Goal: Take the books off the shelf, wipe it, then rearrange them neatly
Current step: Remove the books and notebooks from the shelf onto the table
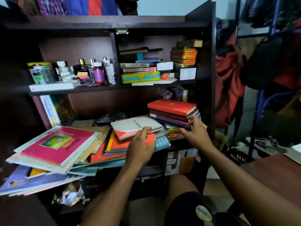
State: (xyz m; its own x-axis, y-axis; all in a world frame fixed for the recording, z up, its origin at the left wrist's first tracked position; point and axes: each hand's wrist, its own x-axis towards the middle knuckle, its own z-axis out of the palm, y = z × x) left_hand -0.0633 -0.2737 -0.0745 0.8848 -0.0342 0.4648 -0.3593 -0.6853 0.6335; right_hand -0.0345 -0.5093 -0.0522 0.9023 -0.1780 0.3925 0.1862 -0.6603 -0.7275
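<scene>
Reaching into the shelf (101, 88), left hand (140, 144) grips the white book (136, 125); right hand (193, 131), fingers spread, steadies the stack (172, 111) beside; lift level.

On the lower shelf (177, 145), a stack of books (172, 111) sits at the right; a notebook (136, 126) lies just left of it atop sprawled books (57, 144) overhanging the front edge. Bottles (97, 72) and boxes (140, 77) occupy the shelf above.
</scene>
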